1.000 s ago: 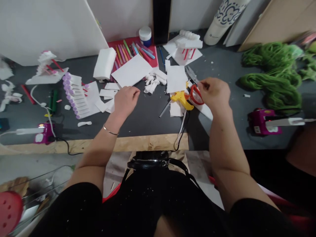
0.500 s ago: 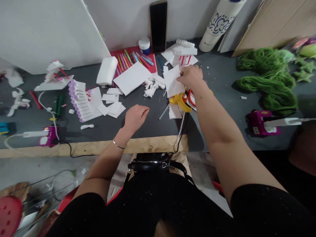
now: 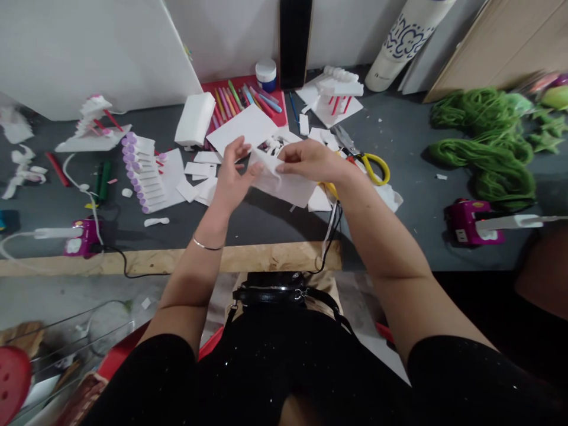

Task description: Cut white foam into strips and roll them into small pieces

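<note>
Above the near middle of the grey table I have a thin white sheet of paper (image 3: 288, 188), slanted and slightly curled at its upper edge. My right hand (image 3: 310, 161) pinches that upper edge between thumb and fingers. At the sheet's left corner is my left hand (image 3: 234, 177), fingers curved and apart, its thumb against the paper. Whether any left finger lies behind the sheet cannot be seen. Under and behind the right hand are yellow-handled scissors or pliers (image 3: 376, 169), partly covered by the forearm. Small white pieces (image 3: 271, 144) show behind the sheet.
White cards (image 3: 202, 170) and a purple-tipped white stair model (image 3: 144, 174) lie left. Behind are colored pens (image 3: 231, 99), a white jar (image 3: 266, 76), a phone (image 3: 295, 44) and a small white model with red posts (image 3: 339, 94). Green yarn (image 3: 481, 142) and a purple power adapter (image 3: 473, 222) are right.
My right hand has brought the white sheet left and toward me from beside the yellow-handled tools. My left hand has risen to the sheet and its fingers have spread.
</note>
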`<state>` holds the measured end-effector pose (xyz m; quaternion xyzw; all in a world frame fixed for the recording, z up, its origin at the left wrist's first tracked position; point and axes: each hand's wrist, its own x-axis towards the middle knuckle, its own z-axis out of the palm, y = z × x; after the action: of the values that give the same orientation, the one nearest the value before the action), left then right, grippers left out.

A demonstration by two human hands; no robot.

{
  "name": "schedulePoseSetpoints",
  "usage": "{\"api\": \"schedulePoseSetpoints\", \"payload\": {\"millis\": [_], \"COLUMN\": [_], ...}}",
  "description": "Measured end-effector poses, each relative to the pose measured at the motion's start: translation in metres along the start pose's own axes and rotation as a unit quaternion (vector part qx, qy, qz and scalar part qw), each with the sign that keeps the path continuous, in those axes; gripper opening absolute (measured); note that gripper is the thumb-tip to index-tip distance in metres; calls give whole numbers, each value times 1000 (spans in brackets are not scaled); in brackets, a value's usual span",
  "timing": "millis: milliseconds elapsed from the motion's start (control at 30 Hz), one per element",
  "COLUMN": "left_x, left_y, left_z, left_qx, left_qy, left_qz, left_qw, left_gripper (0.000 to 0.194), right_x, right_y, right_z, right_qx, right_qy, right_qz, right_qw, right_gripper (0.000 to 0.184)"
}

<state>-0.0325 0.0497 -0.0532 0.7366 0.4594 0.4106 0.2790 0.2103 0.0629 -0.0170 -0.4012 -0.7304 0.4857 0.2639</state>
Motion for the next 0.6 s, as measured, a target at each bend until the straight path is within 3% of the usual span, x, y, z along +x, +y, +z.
{"api": "schedulePoseSetpoints", "payload": {"millis": [100, 233, 300, 400, 500, 600], "left_x": [1, -12, -22, -40, -63, -89], "left_y": [2, 3, 3, 6, 10, 8], "left_z": [-1, -5, -11, -20, -30, -36], "left_qx": [-43, -4, 23, 61, 94, 126], "left_qy": [-67, 2, 36, 35, -23, -120], "left_qz": [-66, -113, -104, -71, -17, 36], "left_qw": [995, 994, 994, 995, 995, 984], "left_gripper": [51, 23, 16, 13, 13, 15], "right_x": [-8, -23, -35, -56, -76, -89], "right_y": [-5, 4, 12, 22, 27, 31], "right_z": [13, 24, 28, 31, 33, 39], "right_qx": [-51, -135, -173, -284, -362, -389], "right_qy": [1, 52, 107, 170, 184, 172], "right_qz": [1, 16, 28, 35, 20, -10], "right_qw": [999, 989, 979, 943, 914, 905], "right_gripper": [12, 9, 10, 13, 24, 36]}}
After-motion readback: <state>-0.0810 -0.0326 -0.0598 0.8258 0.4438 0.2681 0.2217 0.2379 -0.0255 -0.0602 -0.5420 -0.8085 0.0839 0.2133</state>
